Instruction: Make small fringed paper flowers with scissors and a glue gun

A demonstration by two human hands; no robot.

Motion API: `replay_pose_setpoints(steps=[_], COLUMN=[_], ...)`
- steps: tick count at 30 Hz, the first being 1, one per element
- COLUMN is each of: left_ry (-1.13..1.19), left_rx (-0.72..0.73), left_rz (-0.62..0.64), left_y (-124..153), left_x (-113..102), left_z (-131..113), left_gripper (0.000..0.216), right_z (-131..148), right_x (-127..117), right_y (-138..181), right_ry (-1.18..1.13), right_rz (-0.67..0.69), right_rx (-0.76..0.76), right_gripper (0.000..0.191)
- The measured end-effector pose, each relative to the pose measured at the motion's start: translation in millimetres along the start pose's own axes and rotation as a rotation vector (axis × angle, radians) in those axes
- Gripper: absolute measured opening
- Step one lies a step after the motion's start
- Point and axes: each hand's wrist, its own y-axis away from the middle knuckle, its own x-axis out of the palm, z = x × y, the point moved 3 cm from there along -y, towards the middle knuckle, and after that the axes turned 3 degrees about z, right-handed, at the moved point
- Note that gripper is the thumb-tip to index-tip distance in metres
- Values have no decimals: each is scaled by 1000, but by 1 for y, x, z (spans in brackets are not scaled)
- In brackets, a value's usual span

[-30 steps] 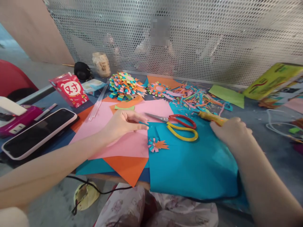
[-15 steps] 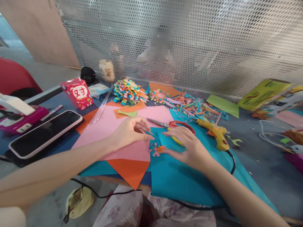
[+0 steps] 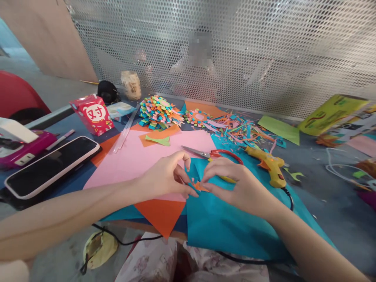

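Note:
Both hands meet over the blue paper sheet (image 3: pixel 229 223) at a small fringed paper flower (image 3: pixel 201 186), its orange strips showing and the rest largely covered by fingers. My left hand (image 3: pixel 169 176) is closed on the flower's left side, thumb and fingers pinching its edge. From the right, my right hand (image 3: pixel 232 180) pinches the orange part between thumb and fingertips. Just behind the hands lie red-and-yellow scissors (image 3: pixel 226 153), partly hidden by my right hand. A yellow glue gun (image 3: pixel 268 164) rests on the blue sheet to the right.
A pink sheet (image 3: pixel 126 164) lies to the left. Behind are a multicoloured fringed paper ball (image 3: pixel 160 111), a flat paper flower (image 3: pixel 198 116) and shredded strips (image 3: pixel 246 131). On the left are a phone (image 3: pixel 53 166), a red box (image 3: pixel 94 115) and clear glue sticks (image 3: pixel 126 131).
My left hand has moved down and right onto the small fringed flower. My right fingers have closed on its orange part. The flower's pink and blue fringe is now mostly covered.

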Motion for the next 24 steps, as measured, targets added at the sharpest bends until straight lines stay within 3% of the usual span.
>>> replay_pose_setpoints(steps=[6, 13, 18, 24], left_ry=[-91, -222, -175, -109], left_rx=[16, 40, 43, 61], left_rz=[-20, -31, 13, 15], left_y=[-1, 3, 4, 4], left_x=[1, 1, -1, -7], left_z=[-1, -6, -8, -12], left_gripper=[56, 52, 62, 38], right_z=[10, 2, 4, -2], right_x=[8, 13, 12, 1], right_y=[-6, -13, -16, -16], right_ry=[58, 65, 51, 81], right_rz=[85, 157, 153, 111], right_rx=[0, -11, -24, 30], right_gripper=[11, 10, 12, 12])
